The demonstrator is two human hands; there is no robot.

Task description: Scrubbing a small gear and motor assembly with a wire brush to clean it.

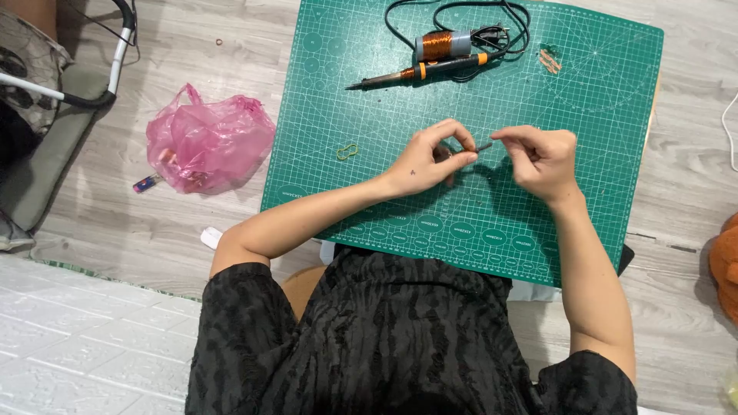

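Small dark rod-like piece [483,147], thin and short, sits pinched between both of my hands above the middle of the green cutting mat [600,92]; I cannot tell exactly what it is, it is too small in my view. My left hand [430,157] has thumb and forefinger curled closed around one end of it, the other fingers folded loosely beneath. My right hand [542,157] meets it from the other side, forefinger and thumb tips closed on or right at the far end, the rest of the fingers bent in toward the palm. Both hands hover just over the mat, nearly touching each other.

Farther up the mat I see a soldering iron [419,73] with an orange and black handle lying on its side, its black cord [461,15] looped behind it. Just beside the handle lies a spool of copper wire [440,44]. A small bundle of copper-coloured bits [549,60] rests to the right of that, well apart from my hands. A yellow-green rubber band [347,152] lies on the mat left of my left hand. Off the mat, on the wooden floor [192,230], there is a crumpled pink plastic bag [209,142].
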